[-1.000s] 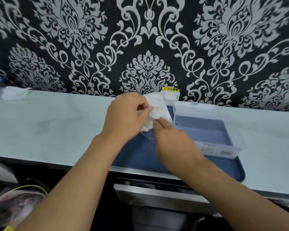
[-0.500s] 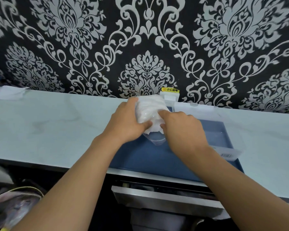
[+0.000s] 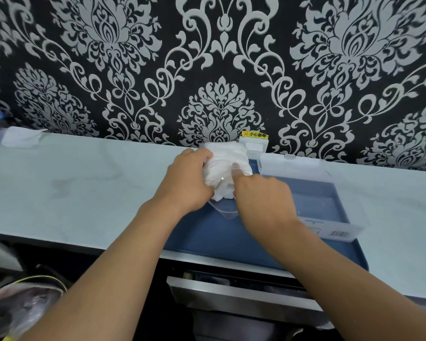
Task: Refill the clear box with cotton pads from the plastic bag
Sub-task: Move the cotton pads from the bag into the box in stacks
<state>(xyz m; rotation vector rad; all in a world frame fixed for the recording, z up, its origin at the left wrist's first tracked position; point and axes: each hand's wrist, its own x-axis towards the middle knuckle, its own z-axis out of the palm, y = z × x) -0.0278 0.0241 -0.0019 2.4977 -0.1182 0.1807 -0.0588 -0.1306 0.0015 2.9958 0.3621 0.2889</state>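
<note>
A clear plastic bag (image 3: 225,168) stuffed with white cotton pads is held upright over the blue tray (image 3: 221,239). My left hand (image 3: 186,180) grips the bag's left side. My right hand (image 3: 261,195) holds the bag's right side, its index finger pressing up along the plastic. The bag's empty clear end (image 3: 228,209) hangs below the pads. The clear box (image 3: 322,198) lies open on the tray just right of my right hand, its lid (image 3: 293,166) tipped back toward the wall. I see no pads inside the box.
The tray sits on a pale countertop (image 3: 84,193) against patterned wallpaper. A white socket with a yellow label (image 3: 253,141) is on the wall behind the bag. A white cloth (image 3: 20,137) lies far left. Below the counter edge is a metal drawer front (image 3: 231,294).
My right hand shifted from pinching the bag's lower end to holding its right side. The bag now stands more upright between both hands, slightly farther from me.
</note>
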